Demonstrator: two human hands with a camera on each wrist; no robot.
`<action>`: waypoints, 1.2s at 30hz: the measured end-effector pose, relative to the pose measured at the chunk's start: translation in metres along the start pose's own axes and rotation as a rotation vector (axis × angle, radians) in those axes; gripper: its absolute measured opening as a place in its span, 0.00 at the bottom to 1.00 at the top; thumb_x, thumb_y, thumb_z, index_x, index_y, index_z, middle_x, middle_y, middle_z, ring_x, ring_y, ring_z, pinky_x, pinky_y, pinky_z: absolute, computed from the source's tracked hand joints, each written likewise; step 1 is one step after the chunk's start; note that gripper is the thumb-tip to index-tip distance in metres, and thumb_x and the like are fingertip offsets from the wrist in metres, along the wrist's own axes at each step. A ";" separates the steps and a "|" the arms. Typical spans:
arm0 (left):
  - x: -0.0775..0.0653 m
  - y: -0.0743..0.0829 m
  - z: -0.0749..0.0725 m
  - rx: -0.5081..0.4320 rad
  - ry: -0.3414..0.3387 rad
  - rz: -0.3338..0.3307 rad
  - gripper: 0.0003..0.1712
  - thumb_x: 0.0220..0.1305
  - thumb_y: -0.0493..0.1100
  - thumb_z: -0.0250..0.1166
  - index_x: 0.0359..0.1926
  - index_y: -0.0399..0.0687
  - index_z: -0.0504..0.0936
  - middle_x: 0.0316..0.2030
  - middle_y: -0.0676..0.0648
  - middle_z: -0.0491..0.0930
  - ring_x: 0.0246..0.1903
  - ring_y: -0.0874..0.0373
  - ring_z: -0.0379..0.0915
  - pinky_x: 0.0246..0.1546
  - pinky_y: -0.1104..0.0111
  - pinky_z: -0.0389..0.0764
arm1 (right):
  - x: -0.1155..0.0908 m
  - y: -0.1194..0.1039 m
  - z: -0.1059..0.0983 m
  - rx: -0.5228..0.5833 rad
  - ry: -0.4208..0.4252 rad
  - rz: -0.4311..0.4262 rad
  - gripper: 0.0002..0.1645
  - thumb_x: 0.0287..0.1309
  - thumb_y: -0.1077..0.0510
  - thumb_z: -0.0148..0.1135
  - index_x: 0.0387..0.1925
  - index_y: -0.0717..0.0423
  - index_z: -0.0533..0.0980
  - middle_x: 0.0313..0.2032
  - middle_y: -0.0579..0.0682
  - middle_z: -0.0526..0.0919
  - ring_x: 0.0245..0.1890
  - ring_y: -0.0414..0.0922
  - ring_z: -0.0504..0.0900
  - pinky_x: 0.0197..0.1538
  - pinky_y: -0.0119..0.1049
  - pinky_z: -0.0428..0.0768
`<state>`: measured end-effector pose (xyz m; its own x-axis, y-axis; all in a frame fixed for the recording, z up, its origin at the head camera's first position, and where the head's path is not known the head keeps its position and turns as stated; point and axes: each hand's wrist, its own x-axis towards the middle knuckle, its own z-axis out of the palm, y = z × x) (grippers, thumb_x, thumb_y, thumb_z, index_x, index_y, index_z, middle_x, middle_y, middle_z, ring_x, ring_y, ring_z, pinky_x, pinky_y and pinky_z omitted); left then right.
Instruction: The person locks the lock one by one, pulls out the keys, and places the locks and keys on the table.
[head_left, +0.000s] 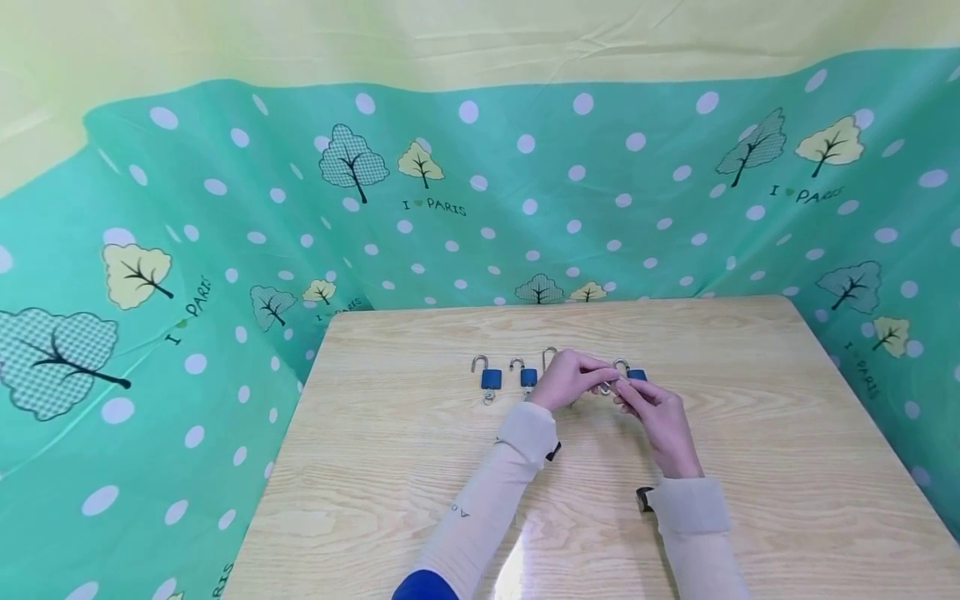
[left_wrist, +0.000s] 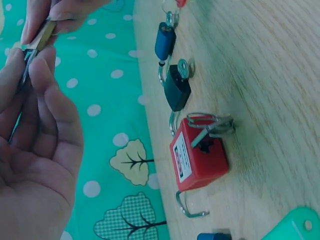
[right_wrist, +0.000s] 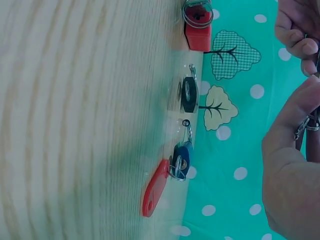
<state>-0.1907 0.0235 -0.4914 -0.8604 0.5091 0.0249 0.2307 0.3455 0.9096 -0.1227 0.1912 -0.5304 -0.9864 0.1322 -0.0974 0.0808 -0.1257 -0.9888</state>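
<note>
Both hands meet above the row of padlocks in the head view. Between their fingertips is a small brass padlock (left_wrist: pixel 44 36) with a silver shackle. My left hand (head_left: pixel 566 379) pinches it from the shackle side, thumb and fingers closed on the metal. My right hand (head_left: pixel 656 412) grips the brass body from the other side. Metal rings (right_wrist: pixel 314 122) hang under the right thumb in the right wrist view. Below the hands stand a red padlock (left_wrist: pixel 202 155) with a key and rings, a black padlock (left_wrist: pixel 177 90) and a blue padlock (left_wrist: pixel 165 42).
Two more blue padlocks, one at left (head_left: pixel 491 379) and its neighbour (head_left: pixel 528 377), have raised shackles. A red key tag (right_wrist: pixel 156 190) hangs by the right blue padlock, and a green tag (left_wrist: pixel 295 225) lies near the left ones. A dotted green curtain (head_left: pixel 525 192) surrounds the wooden table (head_left: pixel 375 467).
</note>
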 end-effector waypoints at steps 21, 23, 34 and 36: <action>-0.001 0.005 0.007 0.160 0.006 0.055 0.17 0.66 0.56 0.52 0.28 0.59 0.83 0.16 0.57 0.77 0.16 0.65 0.71 0.20 0.75 0.74 | 0.007 0.021 -0.008 0.029 0.033 -0.076 0.21 0.55 0.52 0.64 0.46 0.63 0.78 0.36 0.56 0.83 0.32 0.46 0.83 0.38 0.35 0.81; 0.001 0.002 0.010 0.322 0.030 0.116 0.21 0.69 0.57 0.46 0.28 0.57 0.81 0.15 0.59 0.73 0.15 0.68 0.68 0.22 0.79 0.71 | 0.013 0.034 -0.011 0.051 0.041 -0.087 0.21 0.55 0.52 0.64 0.46 0.63 0.78 0.35 0.57 0.83 0.31 0.45 0.83 0.37 0.34 0.81; 0.003 -0.010 0.021 0.463 0.106 0.194 0.33 0.71 0.61 0.30 0.27 0.50 0.76 0.13 0.54 0.62 0.13 0.64 0.56 0.17 0.77 0.64 | -0.015 -0.021 0.017 0.084 0.047 0.027 0.23 0.55 0.52 0.64 0.47 0.65 0.77 0.33 0.53 0.83 0.29 0.39 0.82 0.36 0.29 0.80; 0.003 -0.010 0.021 0.438 0.102 0.168 0.32 0.72 0.60 0.32 0.24 0.50 0.74 0.13 0.54 0.62 0.13 0.63 0.56 0.16 0.75 0.64 | -0.017 -0.028 0.021 0.101 0.057 0.052 0.24 0.53 0.53 0.64 0.47 0.67 0.77 0.32 0.53 0.83 0.28 0.39 0.82 0.36 0.29 0.80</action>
<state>-0.1857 0.0382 -0.5091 -0.8297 0.5142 0.2171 0.5215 0.5756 0.6298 -0.1111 0.1722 -0.4983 -0.9712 0.1785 -0.1578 0.1144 -0.2316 -0.9661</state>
